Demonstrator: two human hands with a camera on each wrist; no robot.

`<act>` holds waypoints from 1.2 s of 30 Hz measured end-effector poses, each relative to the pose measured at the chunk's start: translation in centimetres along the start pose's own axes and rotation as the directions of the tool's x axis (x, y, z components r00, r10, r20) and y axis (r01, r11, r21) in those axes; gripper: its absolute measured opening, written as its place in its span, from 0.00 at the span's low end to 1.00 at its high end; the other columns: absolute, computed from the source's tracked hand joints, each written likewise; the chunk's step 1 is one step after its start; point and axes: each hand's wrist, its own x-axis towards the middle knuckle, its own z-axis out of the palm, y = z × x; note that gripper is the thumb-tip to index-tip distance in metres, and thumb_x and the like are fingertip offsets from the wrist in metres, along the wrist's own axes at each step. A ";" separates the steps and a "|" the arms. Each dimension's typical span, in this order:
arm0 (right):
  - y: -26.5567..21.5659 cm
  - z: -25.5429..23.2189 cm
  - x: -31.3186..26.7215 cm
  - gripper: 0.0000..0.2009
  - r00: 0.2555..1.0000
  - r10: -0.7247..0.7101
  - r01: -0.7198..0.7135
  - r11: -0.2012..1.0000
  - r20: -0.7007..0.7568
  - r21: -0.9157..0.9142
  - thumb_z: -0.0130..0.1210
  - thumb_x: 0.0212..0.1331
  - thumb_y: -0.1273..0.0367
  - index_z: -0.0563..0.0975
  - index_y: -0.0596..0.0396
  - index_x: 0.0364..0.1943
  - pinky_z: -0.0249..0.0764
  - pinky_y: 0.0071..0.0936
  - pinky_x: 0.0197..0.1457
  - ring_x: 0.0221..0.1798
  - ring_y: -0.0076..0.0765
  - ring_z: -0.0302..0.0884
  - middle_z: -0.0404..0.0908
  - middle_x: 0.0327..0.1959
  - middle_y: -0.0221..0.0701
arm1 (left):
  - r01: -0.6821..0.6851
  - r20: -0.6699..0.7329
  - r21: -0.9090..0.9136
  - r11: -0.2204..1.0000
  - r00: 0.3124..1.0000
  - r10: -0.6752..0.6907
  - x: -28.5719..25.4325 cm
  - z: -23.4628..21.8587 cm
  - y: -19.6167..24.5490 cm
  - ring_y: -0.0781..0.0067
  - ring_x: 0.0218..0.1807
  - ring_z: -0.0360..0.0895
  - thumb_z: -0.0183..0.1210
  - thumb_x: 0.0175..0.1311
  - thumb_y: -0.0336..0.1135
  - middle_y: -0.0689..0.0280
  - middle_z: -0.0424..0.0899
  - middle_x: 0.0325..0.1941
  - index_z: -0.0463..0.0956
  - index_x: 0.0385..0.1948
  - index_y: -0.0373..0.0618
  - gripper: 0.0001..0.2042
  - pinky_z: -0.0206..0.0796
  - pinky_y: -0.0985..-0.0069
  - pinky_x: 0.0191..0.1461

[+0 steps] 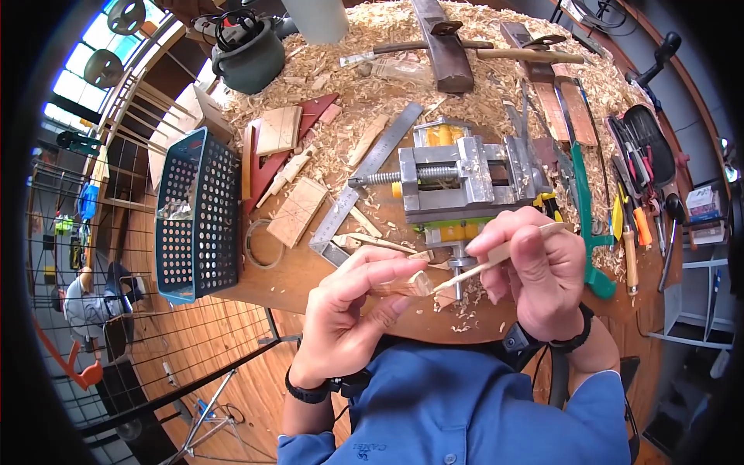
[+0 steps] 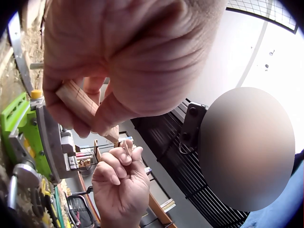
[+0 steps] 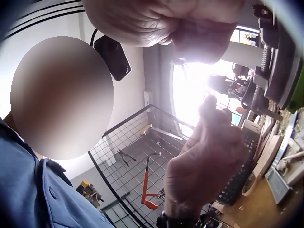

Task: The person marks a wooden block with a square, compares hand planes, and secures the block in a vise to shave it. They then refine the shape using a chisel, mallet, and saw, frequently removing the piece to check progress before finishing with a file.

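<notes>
My left hand (image 1: 345, 314) pinches a small wooden block (image 1: 419, 284) between thumb and fingers, just above the bench's front edge. Pencil-like lines mark the side of this block (image 2: 78, 99) in the left wrist view. Opposite it, my right hand (image 1: 546, 283) grips a thin pale wooden stick (image 1: 469, 274) between thumb and fingers. The stick narrows toward the block, and its tip is right at the block's end face. From the right wrist, strong backlight washes out the left fingertips and hides the block.
A metal vise (image 1: 457, 182) stands just beyond the hands. A steel square (image 1: 335, 217), cut wooden pieces (image 1: 298, 211) and shavings lie to its left, beside a teal basket (image 1: 198, 291). Hand planes (image 1: 446, 58) lie behind; a green-handled saw (image 1: 585, 225) lies right.
</notes>
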 end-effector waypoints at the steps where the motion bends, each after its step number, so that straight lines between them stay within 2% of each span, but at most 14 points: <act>1: 0.2 0.1 0.0 0.26 1.000 0.001 -0.001 1.000 0.000 -0.001 0.50 0.85 0.52 0.87 0.63 0.45 0.68 0.16 0.28 0.24 0.15 0.76 0.84 0.27 0.30 | 0.018 0.007 0.014 1.000 1.000 -0.018 -0.1 0.1 0.2 0.69 0.58 0.83 0.68 0.67 0.17 0.59 0.85 0.57 0.85 0.63 0.40 0.22 0.75 0.73 0.62; 6: 0.5 0.5 0.1 0.24 0.999 -0.029 0.028 1.000 -0.046 -0.014 0.50 0.85 0.55 0.86 0.63 0.44 0.75 0.16 0.29 0.27 0.16 0.82 0.87 0.31 0.32 | 0.057 0.013 0.053 0.997 0.998 -0.057 -0.1 0.1 0.8 0.68 0.55 0.84 0.67 0.68 0.18 0.59 0.86 0.55 0.85 0.64 0.42 0.22 0.76 0.73 0.61; 8: 0.6 0.4 0.2 0.24 0.999 -0.035 0.035 0.999 -0.035 -0.018 0.50 0.85 0.55 0.86 0.64 0.44 0.75 0.16 0.29 0.27 0.17 0.83 0.87 0.32 0.32 | 0.079 -0.001 0.056 0.995 0.997 -0.079 0.0 0.2 1.0 0.69 0.54 0.80 0.69 0.65 0.18 0.57 0.84 0.55 0.85 0.61 0.34 0.21 0.72 0.74 0.58; 12: 0.7 0.0 0.3 0.23 1.000 0.005 -0.005 1.000 0.000 0.019 0.51 0.85 0.55 0.85 0.64 0.45 0.79 0.18 0.30 0.30 0.19 0.85 0.88 0.35 0.34 | 0.051 0.014 0.086 0.995 0.999 -0.052 0.2 0.1 1.1 0.68 0.55 0.80 0.70 0.65 0.19 0.57 0.85 0.54 0.85 0.61 0.34 0.21 0.72 0.73 0.59; 14: 0.9 0.1 0.5 0.23 1.000 0.006 -0.007 0.998 0.005 0.056 0.51 0.84 0.55 0.85 0.64 0.46 0.81 0.19 0.31 0.32 0.20 0.86 0.89 0.38 0.35 | -0.003 0.014 0.181 0.983 1.000 0.000 0.4 0.0 1.2 0.65 0.54 0.85 0.69 0.66 0.19 0.58 0.87 0.54 0.86 0.63 0.44 0.23 0.78 0.72 0.58; 16: 1.2 -0.3 0.5 0.23 0.999 0.021 -0.026 0.993 0.044 0.114 0.51 0.84 0.54 0.84 0.65 0.49 0.86 0.21 0.34 0.37 0.21 0.87 0.88 0.43 0.37 | 0.007 0.000 0.174 0.985 1.000 -0.008 0.3 0.1 1.3 0.64 0.54 0.85 0.69 0.65 0.18 0.58 0.87 0.54 0.86 0.62 0.43 0.23 0.78 0.72 0.59; 22: 1.8 -0.9 0.6 0.24 0.989 0.002 -0.034 0.975 0.149 0.218 0.50 0.84 0.54 0.83 0.65 0.52 0.86 0.22 0.38 0.37 0.20 0.85 0.85 0.38 0.32 | -0.001 -0.019 0.170 0.985 1.000 0.004 0.2 0.1 1.3 0.63 0.55 0.86 0.69 0.64 0.17 0.57 0.88 0.53 0.87 0.61 0.42 0.22 0.78 0.71 0.59; 25: 2.2 -0.8 0.6 0.17 0.984 -0.012 -0.034 0.966 0.175 0.255 0.55 0.82 0.60 0.82 0.64 0.55 0.84 0.23 0.39 0.37 0.20 0.84 0.85 0.37 0.32 | -0.001 -0.008 0.151 0.988 1.000 0.002 0.1 0.0 1.0 0.66 0.55 0.85 0.69 0.64 0.17 0.58 0.87 0.54 0.87 0.61 0.41 0.22 0.78 0.73 0.59; 26: 2.1 -0.8 0.6 0.12 0.982 -0.026 -0.016 0.975 0.185 0.222 0.57 0.82 0.66 0.82 0.63 0.55 0.83 0.23 0.39 0.36 0.19 0.83 0.85 0.37 0.31 | 0.018 -0.028 0.122 0.992 1.000 -0.015 0.0 0.1 0.9 0.68 0.56 0.85 0.69 0.65 0.17 0.58 0.87 0.55 0.86 0.61 0.41 0.22 0.77 0.74 0.58; 27: 1.8 -0.8 0.6 0.12 0.983 -0.027 -0.013 0.977 0.181 0.213 0.57 0.82 0.66 0.82 0.63 0.55 0.83 0.23 0.39 0.36 0.19 0.83 0.85 0.37 0.31 | 0.038 -0.048 0.093 0.995 0.998 -0.034 -0.1 0.1 0.9 0.70 0.56 0.84 0.69 0.65 0.17 0.59 0.86 0.56 0.86 0.62 0.41 0.22 0.77 0.75 0.58; 29: 1.2 -0.6 0.5 0.10 0.982 0.070 -0.099 0.982 0.175 0.161 0.57 0.81 0.70 0.82 0.63 0.54 0.82 0.21 0.38 0.35 0.19 0.83 0.85 0.37 0.31 | 0.063 -0.041 0.068 0.996 0.997 -0.061 0.0 0.1 0.9 0.72 0.56 0.83 0.69 0.66 0.18 0.59 0.85 0.58 0.85 0.63 0.41 0.23 0.77 0.76 0.57; 31: 1.1 -0.3 0.5 0.08 0.987 0.082 -0.103 0.983 0.134 0.150 0.57 0.81 0.71 0.82 0.63 0.53 0.80 0.19 0.36 0.32 0.18 0.83 0.84 0.36 0.29 | 0.079 0.009 0.110 0.991 0.997 -0.080 0.0 0.1 1.0 0.71 0.56 0.84 0.68 0.67 0.18 0.59 0.86 0.57 0.84 0.63 0.41 0.22 0.77 0.75 0.57; 33: 1.0 -0.3 0.6 0.08 0.969 0.206 -0.229 0.957 0.136 0.178 0.57 0.81 0.71 0.82 0.63 0.53 0.79 0.18 0.34 0.30 0.16 0.82 0.84 0.34 0.27 | 0.070 0.027 0.124 0.990 0.997 -0.074 0.1 0.3 1.1 0.69 0.55 0.85 0.68 0.67 0.18 0.58 0.86 0.56 0.85 0.63 0.41 0.22 0.77 0.74 0.57; 36: 0.9 -0.2 0.7 0.08 0.962 0.239 -0.263 0.942 0.131 0.207 0.57 0.80 0.72 0.81 0.64 0.52 0.78 0.17 0.32 0.28 0.15 0.81 0.84 0.32 0.27 | 0.062 0.041 0.147 0.987 0.997 -0.069 0.1 0.3 1.1 0.65 0.55 0.85 0.68 0.66 0.19 0.57 0.87 0.54 0.85 0.63 0.41 0.22 0.77 0.72 0.57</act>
